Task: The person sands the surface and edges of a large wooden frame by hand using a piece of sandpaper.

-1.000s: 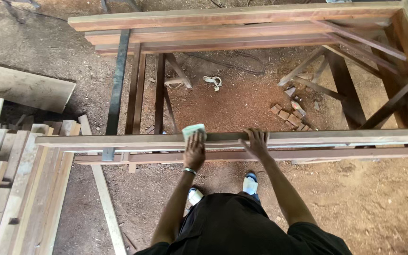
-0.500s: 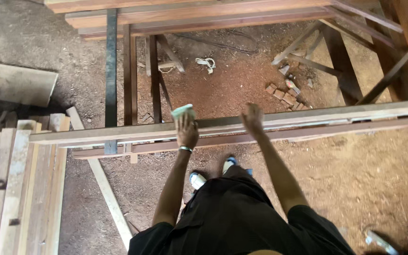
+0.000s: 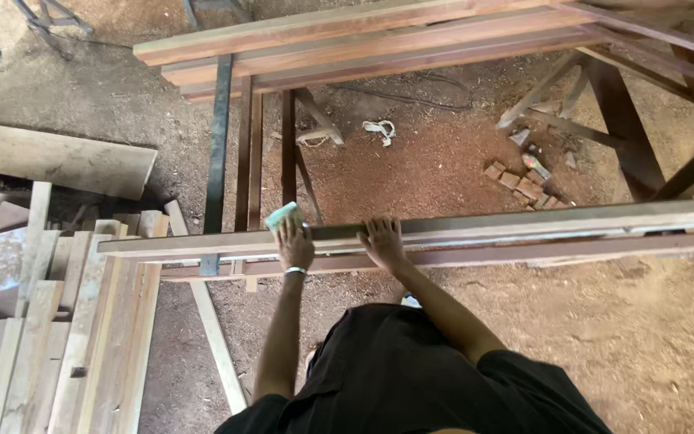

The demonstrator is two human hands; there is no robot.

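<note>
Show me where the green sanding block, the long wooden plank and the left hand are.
green sanding block (image 3: 283, 217), head view, on its visible top face.
long wooden plank (image 3: 524, 223), head view, on its bare upper face right of the hands.
left hand (image 3: 295, 249), head view, on the back of the hand.

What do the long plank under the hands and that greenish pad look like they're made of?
Long plank: bare, unfinished wood, with visible grain and a dull brown face. Greenish pad under the left hand: probably folded sandpaper or an abrasive sheet; too small to confirm.

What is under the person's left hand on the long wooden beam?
A pale green sanding pad shows past the fingers of the left hand, lying on the long wooden beam. The palm covers the rest of the pad and the wood beneath.
</note>
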